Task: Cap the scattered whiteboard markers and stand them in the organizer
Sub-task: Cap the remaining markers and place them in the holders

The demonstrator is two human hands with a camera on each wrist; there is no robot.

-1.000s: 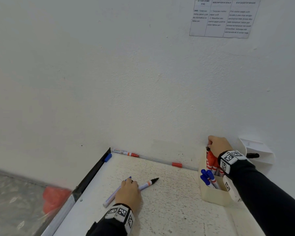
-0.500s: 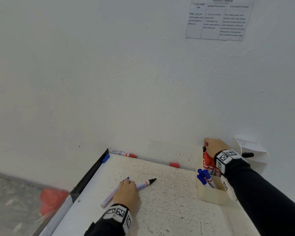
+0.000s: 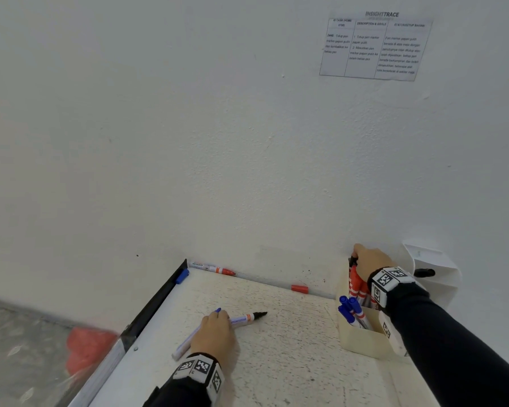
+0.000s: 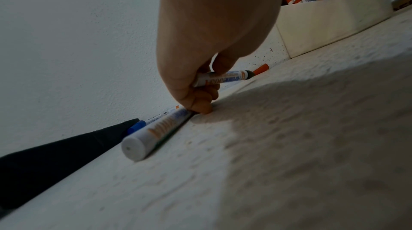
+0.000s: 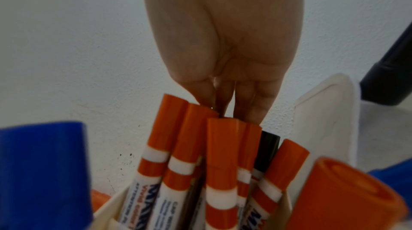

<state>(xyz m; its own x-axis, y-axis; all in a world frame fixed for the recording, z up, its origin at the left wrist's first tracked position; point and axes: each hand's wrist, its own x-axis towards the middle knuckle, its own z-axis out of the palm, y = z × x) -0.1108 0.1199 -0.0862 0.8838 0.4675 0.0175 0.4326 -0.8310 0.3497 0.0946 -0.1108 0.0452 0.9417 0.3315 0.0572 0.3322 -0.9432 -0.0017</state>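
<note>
My left hand (image 3: 216, 324) rests on the white table (image 3: 291, 362) and pinches the barrel of an uncapped black marker (image 3: 247, 317) (image 4: 225, 78). An uncapped blue marker (image 3: 185, 345) (image 4: 156, 131) lies under the same hand, touching a fingertip. My right hand (image 3: 359, 258) (image 5: 234, 110) reaches into the back of the cream organizer (image 3: 362, 340), fingers bunched on a black-capped marker (image 3: 352, 260) (image 5: 268, 149) among red-capped markers (image 5: 220, 145); the fingertips are partly hidden behind the caps. Blue-capped markers (image 3: 348, 309) stand in the front compartment.
By the wall lie an uncapped red marker (image 3: 213, 268), a loose blue cap (image 3: 182, 276) and a loose red cap (image 3: 299, 288). A white holder (image 3: 435, 268) with a black piece (image 3: 423, 272) stands right of the organizer. The table's black left edge (image 3: 156, 304) drops to the floor.
Both hands stay where they were. Only the head view has shifted slightly.
</note>
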